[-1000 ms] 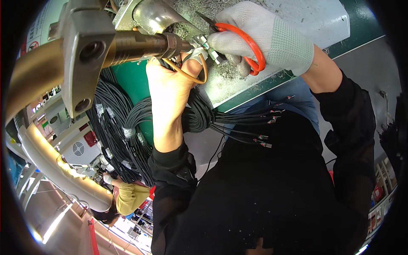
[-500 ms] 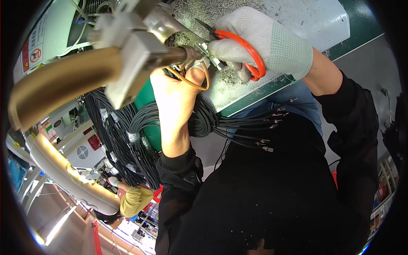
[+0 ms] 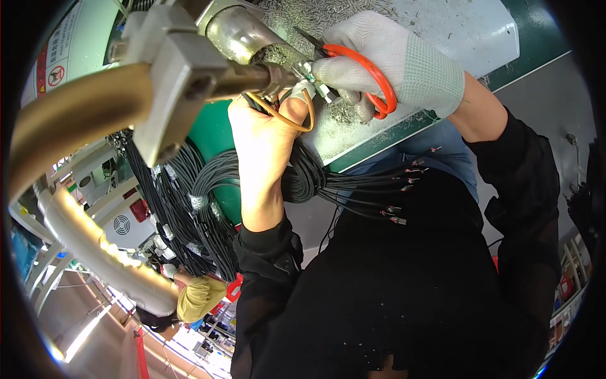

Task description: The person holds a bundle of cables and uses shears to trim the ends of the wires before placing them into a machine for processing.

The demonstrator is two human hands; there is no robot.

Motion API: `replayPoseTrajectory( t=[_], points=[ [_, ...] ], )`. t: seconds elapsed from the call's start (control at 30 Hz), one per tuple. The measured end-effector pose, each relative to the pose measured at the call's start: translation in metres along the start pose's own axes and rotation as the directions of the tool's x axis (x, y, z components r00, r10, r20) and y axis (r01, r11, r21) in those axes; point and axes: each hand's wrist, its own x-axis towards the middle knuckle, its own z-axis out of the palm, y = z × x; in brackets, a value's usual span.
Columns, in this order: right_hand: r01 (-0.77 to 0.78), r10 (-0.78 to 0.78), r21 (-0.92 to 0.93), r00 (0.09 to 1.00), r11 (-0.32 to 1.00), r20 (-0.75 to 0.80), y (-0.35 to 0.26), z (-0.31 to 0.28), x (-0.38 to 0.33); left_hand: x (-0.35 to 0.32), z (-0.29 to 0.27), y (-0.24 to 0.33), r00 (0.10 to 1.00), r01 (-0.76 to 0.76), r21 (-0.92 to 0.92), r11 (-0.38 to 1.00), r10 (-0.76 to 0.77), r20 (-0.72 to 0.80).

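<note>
My left hand [image 3: 262,136] is closed round the end of a black cable, a white covering on a fingertip, most of its fingers hidden. A thin brown loop [image 3: 293,128], like a wire, curves over its thumb. In a white knitted glove, my right hand [image 3: 372,60] keeps red-handled scissors [image 3: 369,66] hooked on it, dark blades pointing up and left. Its thumb and finger meet at a small green and white connector piece [image 3: 323,90] beside the left fingertips. A metal nozzle-like part [image 3: 271,79] reaches in close to both hands.
A metal cylinder [image 3: 243,35] stands behind the hands. Small clippings [image 3: 303,16] litter the pale sheet on the green bench. Bundled black cables [image 3: 218,174] hang at left, their stripped ends [image 3: 404,183] across my lap. A curved hose [image 3: 82,120] fills the near left. Another person [image 3: 202,297] sits beyond.
The view has shifted slightly, so the metal block and hose appear farther left and sharper. Both hands keep nearly the same pose, the left a little to the right.
</note>
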Motion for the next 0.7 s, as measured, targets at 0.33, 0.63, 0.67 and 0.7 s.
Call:
replayPoseTrajectory(
  t=[0.33, 0.63, 0.67, 0.7],
  points=[
    [0.06, -0.089, -0.207, 0.988, 0.977, -0.13, -0.019, 0.004, -0.048, -0.026, 0.01, -0.013, 0.957, 0.073, -0.389, 0.918, -0.175, -0.233],
    [0.033, -0.338, -0.645, 0.871, 0.763, -0.356, -0.031, 0.04, -0.099, -0.088, 0.024, 0.023, 0.984, 0.177, -0.691, 0.7, -0.129, 0.121],
    [0.124, -0.275, -0.532, 0.937, 0.837, -0.214, -0.036, 0.049, -0.093, -0.089, 0.027, 0.026, 0.979, 0.205, -0.655, 0.727, -0.15, 0.139],
    [0.193, -0.234, -0.399, 0.971, 0.897, -0.057, -0.038, 0.055, -0.09, -0.089, 0.026, 0.024, 0.979, 0.203, -0.654, 0.728, -0.141, 0.147]
  ],
)
